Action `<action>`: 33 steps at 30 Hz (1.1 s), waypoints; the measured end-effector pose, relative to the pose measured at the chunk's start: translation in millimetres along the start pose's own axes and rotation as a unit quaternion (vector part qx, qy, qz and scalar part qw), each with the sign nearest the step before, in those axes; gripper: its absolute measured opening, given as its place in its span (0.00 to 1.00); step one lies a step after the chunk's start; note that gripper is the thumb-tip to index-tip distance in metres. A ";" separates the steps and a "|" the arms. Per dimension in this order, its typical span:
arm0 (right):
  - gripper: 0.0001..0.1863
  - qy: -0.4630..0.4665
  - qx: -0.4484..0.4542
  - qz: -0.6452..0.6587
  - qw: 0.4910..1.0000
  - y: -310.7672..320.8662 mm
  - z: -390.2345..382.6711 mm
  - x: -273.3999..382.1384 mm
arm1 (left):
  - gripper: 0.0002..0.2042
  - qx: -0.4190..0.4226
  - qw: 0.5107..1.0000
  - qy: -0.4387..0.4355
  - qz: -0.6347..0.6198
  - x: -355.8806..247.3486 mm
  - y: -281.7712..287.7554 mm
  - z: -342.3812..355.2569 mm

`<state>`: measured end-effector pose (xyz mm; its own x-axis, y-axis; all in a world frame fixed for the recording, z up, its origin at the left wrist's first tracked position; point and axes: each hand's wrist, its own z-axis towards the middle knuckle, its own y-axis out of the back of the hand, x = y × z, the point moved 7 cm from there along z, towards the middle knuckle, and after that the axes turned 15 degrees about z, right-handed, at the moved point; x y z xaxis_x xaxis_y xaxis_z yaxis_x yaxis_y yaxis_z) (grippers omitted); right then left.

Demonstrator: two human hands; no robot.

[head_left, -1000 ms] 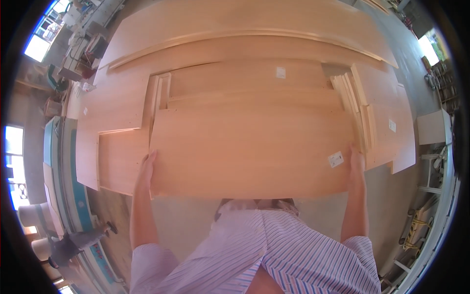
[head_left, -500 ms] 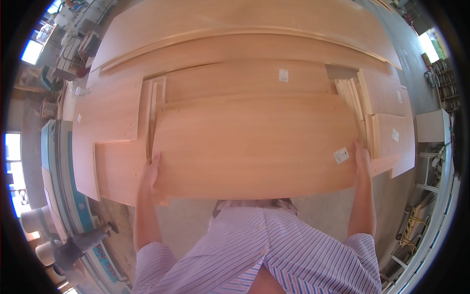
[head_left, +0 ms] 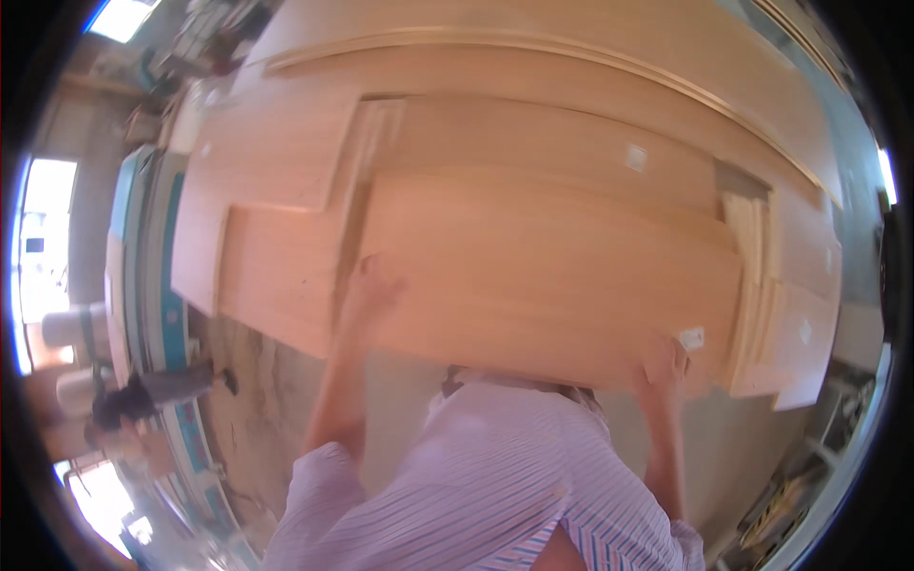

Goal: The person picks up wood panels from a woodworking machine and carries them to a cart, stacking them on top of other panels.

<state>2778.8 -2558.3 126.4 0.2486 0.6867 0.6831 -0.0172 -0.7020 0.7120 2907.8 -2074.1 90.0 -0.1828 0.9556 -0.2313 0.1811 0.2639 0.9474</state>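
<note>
The picture is blurred by motion. My left hand (head_left: 376, 281) is over the left part of a wide beige wood panel (head_left: 514, 266), its fingers apart and off the side edge. My right hand (head_left: 663, 362) is on or just above the panel's lower right part, beside a white label (head_left: 691, 338); its fingers look bent, but blur hides whether they grip. The panel lies among stacked boards, with narrow strips (head_left: 757, 247) to its right and a smaller board (head_left: 271, 257) to its left.
A long machine with a teal stripe (head_left: 171, 305) stands at the left. A co-worker (head_left: 157, 395) is beside it at the lower left. A long board with a raised edge (head_left: 552, 38) lies across the back. Concrete floor (head_left: 733, 447) shows near me; metal framework (head_left: 828, 428) stands at the right.
The view has swung, shifting the boards rightward and tilting them. My hands have left the panel's side edges, where they held it: the left moved onto its face, the right down and inward.
</note>
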 end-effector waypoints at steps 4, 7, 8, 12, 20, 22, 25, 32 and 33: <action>0.40 0.065 0.059 -0.120 0.989 -30.9 -20.6 7.5 | 0.35 -0.071 0.978 0.001 0.199 11.8 -19.3 -10.6; 0.43 0.111 0.075 -0.165 0.977 -37.6 -19.4 2.4 | 0.38 -0.047 0.986 0.118 0.107 15.5 -12.3 -18.2; 0.43 0.131 0.082 -0.166 0.974 -37.1 -18.0 6.7 | 0.39 -0.032 0.988 0.119 0.093 9.9 -5.3 -21.4; 0.45 0.084 0.088 -0.172 0.978 -34.3 -22.6 4.2 | 0.39 -0.006 0.996 0.092 0.002 -0.2 8.9 -29.0; 0.51 0.077 0.132 -0.263 0.952 -34.4 -8.6 -8.6 | 0.35 -0.070 0.988 0.133 -0.031 5.5 0.1 -49.3; 0.47 0.108 0.131 -0.288 0.942 -33.3 -10.8 -2.4 | 0.34 -0.092 0.982 0.158 -0.036 18.5 -9.2 -77.8; 0.46 0.189 0.121 -0.335 0.915 -44.4 -9.1 -21.3 | 0.28 -0.189 0.970 0.130 -0.085 41.7 -24.9 -149.7; 0.49 0.177 0.191 -0.473 0.842 -65.7 -25.9 19.2 | 0.21 0.123 0.920 0.295 -0.226 136.2 -167.0 -380.3; 0.49 0.180 0.202 -0.458 0.847 -69.7 -31.0 60.1 | 0.23 0.198 0.908 0.300 -0.213 154.6 -213.7 -417.4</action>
<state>2764.9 -2462.3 122.9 -0.3353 0.9396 -0.0686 0.3738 0.1995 0.9058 2437.5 -2037.5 -55.9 -0.7902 0.5433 -0.2835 0.2824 0.7334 0.6183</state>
